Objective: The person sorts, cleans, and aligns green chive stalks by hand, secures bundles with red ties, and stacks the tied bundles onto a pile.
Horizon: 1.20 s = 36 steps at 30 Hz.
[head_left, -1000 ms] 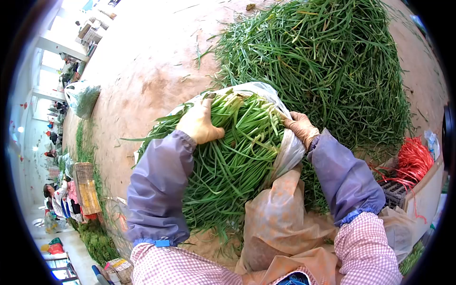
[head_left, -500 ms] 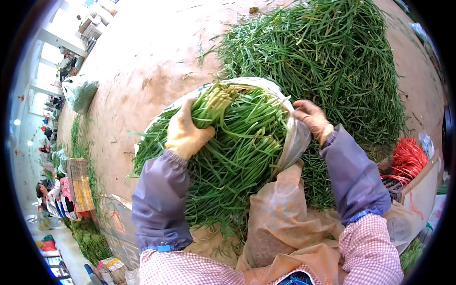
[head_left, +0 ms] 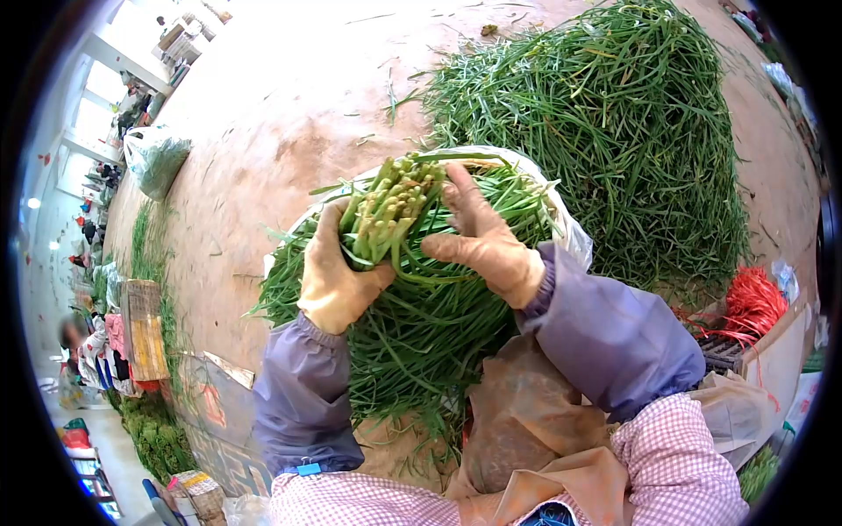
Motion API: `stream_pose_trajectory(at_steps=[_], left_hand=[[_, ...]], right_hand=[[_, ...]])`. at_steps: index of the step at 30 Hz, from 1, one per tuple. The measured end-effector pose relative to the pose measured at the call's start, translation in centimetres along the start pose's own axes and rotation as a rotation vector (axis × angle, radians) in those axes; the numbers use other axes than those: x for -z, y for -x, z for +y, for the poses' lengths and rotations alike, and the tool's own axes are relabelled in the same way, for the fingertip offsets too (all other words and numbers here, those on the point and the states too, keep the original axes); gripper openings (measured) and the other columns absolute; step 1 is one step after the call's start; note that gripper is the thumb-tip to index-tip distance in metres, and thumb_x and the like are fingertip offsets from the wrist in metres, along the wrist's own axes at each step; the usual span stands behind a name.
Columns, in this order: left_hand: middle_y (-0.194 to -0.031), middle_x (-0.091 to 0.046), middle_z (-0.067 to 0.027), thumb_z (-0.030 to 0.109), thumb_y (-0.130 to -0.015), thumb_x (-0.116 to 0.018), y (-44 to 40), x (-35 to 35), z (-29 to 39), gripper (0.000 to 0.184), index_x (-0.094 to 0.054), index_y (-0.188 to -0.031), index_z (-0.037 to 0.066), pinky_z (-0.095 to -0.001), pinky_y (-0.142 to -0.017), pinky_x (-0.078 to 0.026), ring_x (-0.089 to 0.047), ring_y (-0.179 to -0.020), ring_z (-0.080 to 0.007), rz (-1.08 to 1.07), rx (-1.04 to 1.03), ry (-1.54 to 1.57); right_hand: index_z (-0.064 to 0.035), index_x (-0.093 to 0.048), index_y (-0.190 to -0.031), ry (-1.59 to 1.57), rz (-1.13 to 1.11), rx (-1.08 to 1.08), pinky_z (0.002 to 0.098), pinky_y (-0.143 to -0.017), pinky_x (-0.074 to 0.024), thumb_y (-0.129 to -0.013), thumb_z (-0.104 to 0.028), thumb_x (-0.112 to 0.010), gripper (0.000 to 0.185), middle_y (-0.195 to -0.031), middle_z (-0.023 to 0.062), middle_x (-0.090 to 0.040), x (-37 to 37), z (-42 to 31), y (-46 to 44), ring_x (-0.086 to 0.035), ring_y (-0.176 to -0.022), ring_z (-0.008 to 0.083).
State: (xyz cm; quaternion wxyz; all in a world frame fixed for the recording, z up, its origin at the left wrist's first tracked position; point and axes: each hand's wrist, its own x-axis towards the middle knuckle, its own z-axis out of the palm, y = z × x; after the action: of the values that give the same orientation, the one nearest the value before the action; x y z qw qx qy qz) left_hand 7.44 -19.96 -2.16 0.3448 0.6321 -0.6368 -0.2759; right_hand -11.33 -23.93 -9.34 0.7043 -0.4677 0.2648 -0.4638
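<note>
My gloved left hand [head_left: 338, 267] is closed around a bunch of garlic chives [head_left: 386, 210], its pale cut ends turned up toward me. Just to its right, my gloved right hand [head_left: 487, 241] has thumb and fingers spread, the fingertips beside the bunch; whether they touch it I cannot tell. Below both hands lies a heap of more chives [head_left: 430, 342], in a white plastic bag [head_left: 570, 232] whose rim shows around the far and right sides. Part of the heap is hidden by my hands.
A large pile of loose green chives [head_left: 596, 131] lies on the floor [head_left: 263, 149] ahead and to the right. Red strips of plastic twine [head_left: 754, 302] sit at the right by a cardboard box [head_left: 772, 351]. Far left are a filled bag [head_left: 158, 162], a crate [head_left: 143, 329] and a person.
My right hand has left the bag's rim and moved left to the bunch, its fingers spreading. My left hand has turned the bunch so its cut ends face me.
</note>
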Motion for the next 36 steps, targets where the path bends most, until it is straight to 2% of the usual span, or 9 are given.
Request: stream_pose_trajectory(at_steps=[3, 5, 9, 12, 18, 25, 26, 31, 36], left_hand=[[-0.106, -0.065, -0.0127, 0.009, -0.067, -0.082, 0.7, -1.9, -0.8, 0.066, -0.045, -0.122, 0.000, -0.0353, -0.086, -0.053, -0.063, -0.101, -0.0219, 0.063, -0.216, 0.003], [-0.114, -0.060, -0.0133, 0.006, -0.074, -0.078, 0.8, -3.0, 0.4, 0.073, -0.038, -0.134, 0.004, -0.0369, -0.088, -0.054, -0.061, -0.105, -0.0233, 0.040, 0.505, 1.634], [-0.129, -0.048, -0.0142, 0.005, -0.085, -0.069, 2.9, -6.2, -3.5, 0.081, -0.022, -0.150, 0.017, -0.0371, -0.092, -0.054, -0.058, -0.112, -0.0238, 0.254, -0.312, 0.552], [-0.128, -0.048, -0.0196, 0.010, -0.065, -0.077, 3.5, -7.9, -3.4, 0.099, -0.024, -0.149, 0.005, -0.0433, -0.093, -0.049, -0.053, -0.112, -0.0321, 0.317, -0.093, 0.571], [-0.125, -0.053, -0.0054, 0.063, -0.093, -0.044, 5.8, -6.4, -2.6, 0.060, -0.047, -0.131, 0.017, -0.0433, -0.100, -0.046, -0.054, -0.117, -0.0244, 0.185, 0.311, 1.621], [-0.143, -0.043, -0.0090, 0.050, -0.101, -0.038, 10.0, -7.0, -4.7, 0.055, -0.038, -0.143, 0.015, -0.0464, -0.112, -0.035, -0.042, -0.132, -0.0259, 0.321, 0.215, 1.552], [-0.144, -0.043, -0.0086, 0.050, -0.101, -0.037, 9.7, -6.7, -4.7, 0.055, -0.037, -0.143, 0.015, -0.0463, -0.112, -0.034, -0.041, -0.133, -0.0252, 0.259, 0.178, 1.011], [-0.129, -0.050, -0.0158, 0.000, -0.064, -0.077, 9.2, -5.5, -3.3, 0.080, -0.036, -0.133, -0.001, -0.0347, -0.101, -0.044, -0.051, -0.121, -0.0251, 0.383, 0.066, 0.205], [-0.134, -0.050, -0.0231, 0.013, -0.074, -0.075, 9.1, -4.5, -0.8, 0.095, -0.019, -0.148, -0.003, -0.0386, -0.101, -0.043, -0.052, -0.121, -0.0322, 0.459, -0.042, -0.096]], right_hand=[[-0.0060, 0.004, -0.153, -0.112, -0.143, 0.014, 0.0337, -0.118, -0.0186, -0.065, -0.026, -0.090, 0.130, -0.146, 0.0146, -0.035, -1.9, 1.0, -0.6, -0.030, -0.137, 0.0214], [-0.0099, 0.009, -0.152, -0.162, -0.233, 0.017, 0.0366, -0.118, -0.0201, -0.061, -0.024, -0.093, 0.137, -0.145, 0.0078, -0.035, -2.8, 0.4, -0.4, -0.032, -0.135, 0.0178], [-0.0186, 0.003, -0.154, -0.181, -0.307, 0.190, 0.0392, -0.118, -0.0216, -0.061, -0.028, -0.092, 0.132, -0.151, 0.0052, -0.029, -3.7, 1.5, 1.2, -0.032, -0.136, 0.0185], [-0.0152, -0.018, -0.149, -0.099, -0.229, 0.272, 0.0368, -0.112, -0.0324, -0.061, -0.020, -0.092, 0.116, -0.147, 0.0072, -0.035, -3.5, 2.3, -0.1, -0.039, -0.133, 0.0207], [-0.0163, -0.041, -0.138, 0.115, -0.300, 0.431, 0.0369, -0.105, -0.0413, -0.066, -0.013, -0.089, 0.087, -0.136, 0.0105, -0.046, -5.9, 2.4, -0.4, -0.049, -0.124, 0.0239], [-0.0093, -0.042, -0.139, 0.609, -0.421, 0.644, 0.0472, -0.107, -0.0359, -0.063, -0.031, -0.086, 0.091, -0.133, 0.0149, -0.050, -7.0, 0.0, -0.4, -0.045, -0.128, 0.0381], [-0.0097, -0.044, -0.138, 0.679, -0.451, 0.658, 0.0482, -0.107, -0.0355, -0.063, -0.029, -0.085, 0.088, -0.133, 0.0155, -0.050, -7.1, -0.1, -0.8, -0.044, -0.128, 0.0397], [-0.0076, -0.061, -0.111, 0.467, -0.382, 0.386, 0.0311, -0.083, -0.0517, -0.071, -0.007, -0.077, 0.043, -0.104, 0.0054, -0.064, -8.6, 0.6, -2.0, -0.061, -0.091, 0.0151], [-0.0066, -0.063, -0.101, 0.116, -0.135, 0.209, 0.0255, -0.067, -0.0531, -0.074, -0.002, -0.074, 0.029, -0.088, 0.0006, -0.065, -7.5, 0.7, -4.6, -0.060, -0.079, 0.0080]])
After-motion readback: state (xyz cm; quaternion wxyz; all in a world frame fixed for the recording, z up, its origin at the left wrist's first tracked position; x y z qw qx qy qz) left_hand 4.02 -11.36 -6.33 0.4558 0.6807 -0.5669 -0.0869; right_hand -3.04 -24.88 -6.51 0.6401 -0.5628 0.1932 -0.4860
